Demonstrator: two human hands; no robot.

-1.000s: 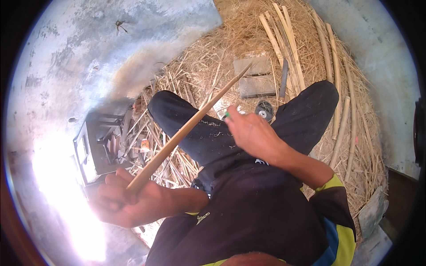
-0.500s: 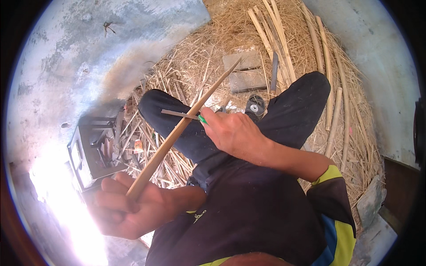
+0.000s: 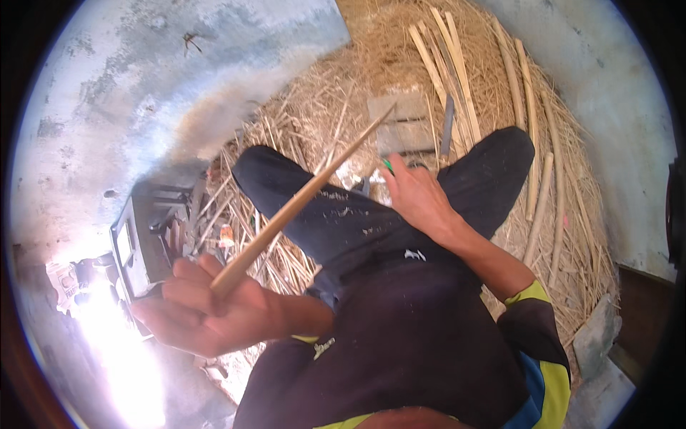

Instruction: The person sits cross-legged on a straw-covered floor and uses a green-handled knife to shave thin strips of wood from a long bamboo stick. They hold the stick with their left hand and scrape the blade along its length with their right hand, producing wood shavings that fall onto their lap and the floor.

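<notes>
My left hand (image 3: pixel 214 309) is closed round the lower end of a long tapered bamboo strip (image 3: pixel 286 211). The strip slants up and away to the right, and its thin far end lies before the grey bricks. My right hand (image 3: pixel 420 196) is closed on a knife, of which only a bit of green handle (image 3: pixel 388 166) shows by the fingers; its blade cannot be made out. That hand is over my lap, to the right of the strip and apart from it. Pale shavings (image 3: pixel 346 211) lie on my dark trousers (image 3: pixel 286 187).
Split bamboo lengths (image 3: pixel 457 71) lean at the far side, with bamboo poles (image 3: pixel 557 193) along the right. Straw-like shavings (image 3: pixel 343 57) cover the floor. Two grey bricks (image 3: pixel 400 107) lie ahead. A dark open box-like frame (image 3: pixel 143 236) stands at the left by the pale wall (image 3: pixel 143 93).
My right hand has moved up and to the right with the knife, off the bamboo strip, where the blade lay across it. The left hand still grips the strip, slightly higher.
</notes>
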